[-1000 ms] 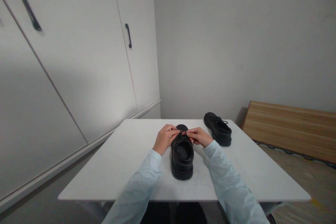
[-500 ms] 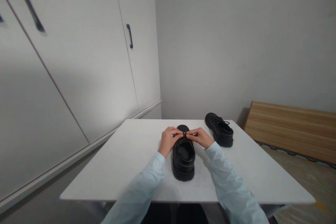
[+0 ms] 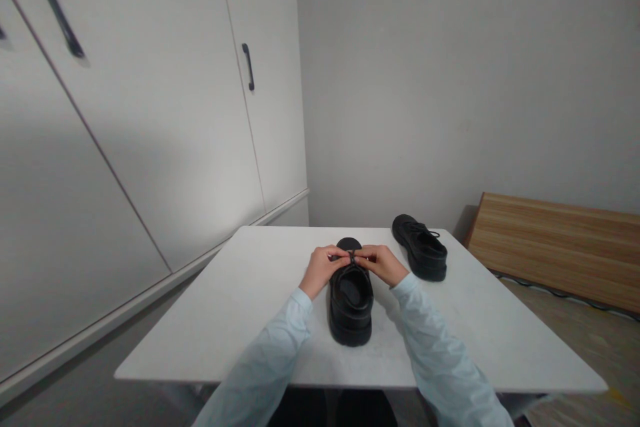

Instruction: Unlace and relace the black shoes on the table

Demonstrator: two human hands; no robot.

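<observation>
A black shoe (image 3: 351, 320) stands upright on the white table, its heel toward me and its toe pointing away. Over its lacing, my left hand (image 3: 323, 269) pinches the black shoelace (image 3: 352, 257) from the left side. My right hand (image 3: 383, 264) pinches the same lace from the right, fingertips close to those of the left. The fingers cover most of the lace and part of the shoe's upper. Another black shoe (image 3: 421, 248), with its lace tied in a bow, rests at the far right of the table, apart from both hands.
The white table (image 3: 240, 320) reaches from my lap to the grey wall (image 3: 400, 80). White cabinets (image 3: 150, 113) with dark handles rise on the left. Beyond the table's right edge, a wood-grain panel (image 3: 560, 247) leans at the wall above the floor.
Both hands stay at the lacing, with only a slight shift of the fingers. The view has moved a little; the shoes keep their places on the table.
</observation>
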